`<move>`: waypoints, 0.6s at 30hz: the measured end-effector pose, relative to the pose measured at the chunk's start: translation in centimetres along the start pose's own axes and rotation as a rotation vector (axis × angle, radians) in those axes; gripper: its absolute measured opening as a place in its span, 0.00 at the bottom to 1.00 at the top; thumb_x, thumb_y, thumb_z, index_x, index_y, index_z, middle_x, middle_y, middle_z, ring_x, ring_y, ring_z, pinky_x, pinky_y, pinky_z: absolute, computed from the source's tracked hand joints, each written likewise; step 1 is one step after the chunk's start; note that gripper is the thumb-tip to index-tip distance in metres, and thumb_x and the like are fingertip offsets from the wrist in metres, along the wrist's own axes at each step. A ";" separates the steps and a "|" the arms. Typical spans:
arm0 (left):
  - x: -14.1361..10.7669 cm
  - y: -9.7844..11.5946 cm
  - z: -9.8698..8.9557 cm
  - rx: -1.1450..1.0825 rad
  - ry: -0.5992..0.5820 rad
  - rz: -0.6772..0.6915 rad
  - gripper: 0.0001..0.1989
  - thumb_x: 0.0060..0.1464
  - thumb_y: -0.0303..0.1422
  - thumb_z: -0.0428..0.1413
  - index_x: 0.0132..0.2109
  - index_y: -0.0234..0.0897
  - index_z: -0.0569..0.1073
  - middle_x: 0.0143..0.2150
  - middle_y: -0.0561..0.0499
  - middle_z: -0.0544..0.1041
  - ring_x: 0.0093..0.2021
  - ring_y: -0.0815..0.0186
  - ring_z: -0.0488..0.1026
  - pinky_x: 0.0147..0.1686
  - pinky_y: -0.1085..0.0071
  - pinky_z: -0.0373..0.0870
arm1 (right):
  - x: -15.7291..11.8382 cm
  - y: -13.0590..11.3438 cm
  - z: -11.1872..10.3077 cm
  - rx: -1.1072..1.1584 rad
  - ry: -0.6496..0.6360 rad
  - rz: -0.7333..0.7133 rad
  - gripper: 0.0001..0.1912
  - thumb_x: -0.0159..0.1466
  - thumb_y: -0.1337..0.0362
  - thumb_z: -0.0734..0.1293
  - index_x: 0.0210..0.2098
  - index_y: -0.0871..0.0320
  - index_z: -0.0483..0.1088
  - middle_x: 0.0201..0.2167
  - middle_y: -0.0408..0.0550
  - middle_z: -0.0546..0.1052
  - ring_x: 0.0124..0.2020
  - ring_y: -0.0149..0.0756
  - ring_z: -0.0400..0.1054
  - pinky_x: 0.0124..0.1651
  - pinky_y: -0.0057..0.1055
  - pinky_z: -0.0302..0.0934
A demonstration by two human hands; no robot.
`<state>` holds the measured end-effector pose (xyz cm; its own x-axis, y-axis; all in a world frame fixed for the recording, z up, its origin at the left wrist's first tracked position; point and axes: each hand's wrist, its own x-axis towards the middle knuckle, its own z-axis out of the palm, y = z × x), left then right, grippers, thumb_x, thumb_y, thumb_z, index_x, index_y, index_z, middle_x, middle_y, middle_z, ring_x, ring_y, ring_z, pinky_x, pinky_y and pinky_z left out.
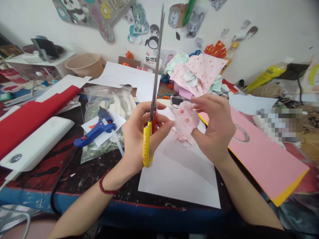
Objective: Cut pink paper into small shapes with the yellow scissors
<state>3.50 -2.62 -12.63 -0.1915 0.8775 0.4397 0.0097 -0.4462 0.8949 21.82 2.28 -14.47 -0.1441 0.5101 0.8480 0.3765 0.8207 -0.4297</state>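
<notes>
My left hand [138,134] is closed around a pair of scissors [147,142] with yellow and red handles. Their long blades point up, nearly together. A small rounded piece of pink fabric [186,119] with a red flower print is gripped at its right edge by my right hand [214,129], between thumb and fingers. The left fingertips come close to the fabric's left edge; whether they touch it I cannot tell. Below the piece, pink scraps [183,136] lie on a white sheet of paper [179,179].
A blue glue gun [96,131] rests on paper over a plastic bag [87,151] at left. Further left are a white power bank [37,144] and red sheets [32,118]. Pink card [264,156] lies at right. Folded printed cloth [199,71] is piled at the back.
</notes>
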 end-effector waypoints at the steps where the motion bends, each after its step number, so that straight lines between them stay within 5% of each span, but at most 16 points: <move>1: 0.0 0.0 0.0 0.004 0.004 0.017 0.14 0.51 0.28 0.68 0.44 0.39 0.74 0.25 0.58 0.76 0.24 0.72 0.71 0.26 0.72 0.68 | 0.1 0.2 -0.1 0.126 -0.027 0.102 0.28 0.59 0.68 0.71 0.59 0.46 0.73 0.54 0.49 0.76 0.51 0.44 0.74 0.48 0.42 0.74; 6: 0.1 0.0 0.0 0.032 0.003 0.050 0.13 0.51 0.27 0.67 0.43 0.41 0.75 0.27 0.57 0.78 0.25 0.70 0.74 0.26 0.71 0.70 | 0.9 0.2 -0.5 0.578 -0.182 0.655 0.20 0.66 0.50 0.67 0.55 0.47 0.76 0.52 0.49 0.81 0.53 0.47 0.76 0.46 0.43 0.75; 9: 0.1 -0.1 -0.2 0.087 -0.025 0.098 0.13 0.52 0.25 0.66 0.44 0.40 0.74 0.27 0.57 0.78 0.27 0.70 0.75 0.28 0.70 0.73 | 1.4 -0.6 -0.7 0.780 -0.317 0.918 0.28 0.66 0.38 0.62 0.49 0.51 0.79 0.44 0.53 0.83 0.45 0.49 0.79 0.39 0.45 0.76; 13: 0.1 -0.1 -0.4 0.150 -0.072 0.118 0.14 0.53 0.23 0.64 0.45 0.40 0.74 0.28 0.58 0.78 0.29 0.70 0.76 0.30 0.71 0.74 | 1.1 -1.1 -1.0 0.816 -0.431 0.955 0.16 0.58 0.49 0.77 0.36 0.55 0.81 0.32 0.47 0.82 0.32 0.36 0.76 0.35 0.33 0.73; 18: -0.1 0.0 -0.3 0.163 -0.099 0.038 0.12 0.55 0.24 0.63 0.45 0.40 0.73 0.29 0.58 0.77 0.30 0.70 0.76 0.31 0.72 0.73 | 0.4 -0.8 -1.1 0.705 -0.515 0.939 0.09 0.55 0.59 0.81 0.30 0.56 0.82 0.26 0.43 0.81 0.28 0.30 0.75 0.32 0.27 0.70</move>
<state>3.17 -2.72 -12.72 -0.0901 0.8771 0.4719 0.1753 -0.4524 0.8744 22.50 1.56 -13.41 -0.4830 0.8755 -0.0178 -0.0150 -0.0286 -0.9995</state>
